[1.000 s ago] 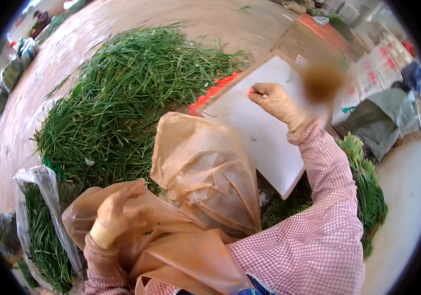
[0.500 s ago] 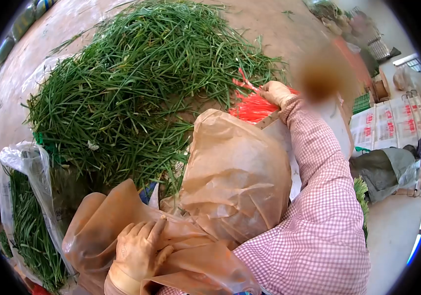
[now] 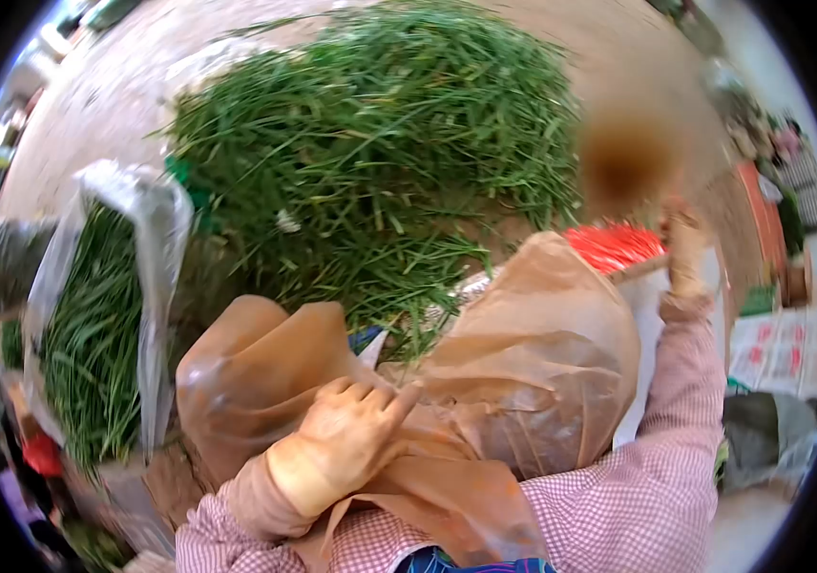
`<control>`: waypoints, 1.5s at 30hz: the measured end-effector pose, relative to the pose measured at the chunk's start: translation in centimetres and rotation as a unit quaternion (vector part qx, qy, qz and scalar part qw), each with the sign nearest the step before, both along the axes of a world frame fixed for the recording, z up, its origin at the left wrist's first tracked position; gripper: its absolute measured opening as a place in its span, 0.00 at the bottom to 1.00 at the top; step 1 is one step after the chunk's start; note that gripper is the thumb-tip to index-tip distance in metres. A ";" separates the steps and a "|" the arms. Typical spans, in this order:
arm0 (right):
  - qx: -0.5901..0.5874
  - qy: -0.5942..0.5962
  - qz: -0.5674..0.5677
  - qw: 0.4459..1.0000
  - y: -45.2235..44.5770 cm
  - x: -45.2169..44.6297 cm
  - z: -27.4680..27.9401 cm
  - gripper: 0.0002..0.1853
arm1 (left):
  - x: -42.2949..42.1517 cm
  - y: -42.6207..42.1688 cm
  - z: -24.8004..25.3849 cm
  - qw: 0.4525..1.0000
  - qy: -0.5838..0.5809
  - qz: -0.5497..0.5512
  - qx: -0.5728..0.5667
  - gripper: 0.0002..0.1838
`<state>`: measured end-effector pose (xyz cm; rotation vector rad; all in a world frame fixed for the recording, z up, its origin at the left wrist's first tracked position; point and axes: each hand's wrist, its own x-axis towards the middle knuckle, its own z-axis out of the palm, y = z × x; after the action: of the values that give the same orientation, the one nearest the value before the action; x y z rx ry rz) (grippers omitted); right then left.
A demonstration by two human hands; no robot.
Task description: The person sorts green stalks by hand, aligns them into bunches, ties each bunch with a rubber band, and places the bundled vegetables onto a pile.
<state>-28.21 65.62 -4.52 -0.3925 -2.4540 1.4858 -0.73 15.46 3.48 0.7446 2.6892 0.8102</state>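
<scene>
My left hand (image 3: 332,444), in a pale glove, rests on the brown plastic sheet (image 3: 256,368) over my lap. Its fingers are curled; whatever they hold, if anything, is hidden. At the right, my gloved right hand (image 3: 687,253) is raised beside the bundle of red strips (image 3: 614,246) and smeared by motion. Red shows at its fingertips, apparently a strip pinched there. The bundle lies beyond my plastic-covered knee. In front of me spreads a large heap of long green leafy stalks (image 3: 380,143).
To the left stands a clear plastic bag (image 3: 165,248) packed with green stalks (image 3: 98,334). White sacks with red print (image 3: 781,349) and a dark grey bundle (image 3: 757,435) lie at the right. A brown blur covers part of the upper right.
The view has swung left. My right hand has moved away from the red strips with red at its fingertips. My left hand's fingers are more curled on the plastic sheet.
</scene>
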 end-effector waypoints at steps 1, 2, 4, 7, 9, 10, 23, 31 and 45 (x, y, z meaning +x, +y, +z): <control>-0.050 0.040 -0.015 0.998 -4.2 2.3 5.3 0.13 | 0.2 0.1 -0.1 1.000 0.005 -0.008 -0.021 0.29; -0.029 0.079 0.000 0.996 -4.2 3.2 8.3 0.12 | 0.3 0.1 -0.3 0.999 0.008 -0.024 -0.041 0.27; 0.000 0.133 0.003 0.991 -2.6 4.2 11.5 0.12 | 0.9 -0.2 -0.5 0.998 0.009 -0.020 -0.058 0.28; 0.104 0.050 -0.086 0.989 2.4 5.3 13.4 0.14 | 1.4 -0.9 -0.5 0.997 0.000 -0.003 -0.079 0.30; 0.181 -0.028 -0.065 0.981 9.5 5.4 9.5 0.17 | 2.3 -1.6 -0.6 0.999 0.033 -0.003 -0.033 0.32; 0.206 -0.041 -0.010 0.978 13.9 5.4 6.2 0.19 | 2.8 -1.7 -1.2 0.999 0.008 -0.004 -0.047 0.32; 0.288 0.067 0.458 0.838 -33.0 5.7 11.9 0.19 | 10.4 -12.0 3.1 0.880 0.315 0.226 0.276 0.25; 0.164 0.195 0.785 0.564 -65.0 17.8 11.2 0.19 | 23.2 -20.9 0.8 0.527 0.342 0.719 0.297 0.11; 0.083 0.178 0.735 0.649 -84.4 19.9 3.8 0.39 | 24.3 -30.2 1.6 0.601 0.378 0.704 0.013 0.10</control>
<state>-8.28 -18.76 -0.76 2.1735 -2.2893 1.2913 23.59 -14.75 5.05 -1.8222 3.6254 0.7772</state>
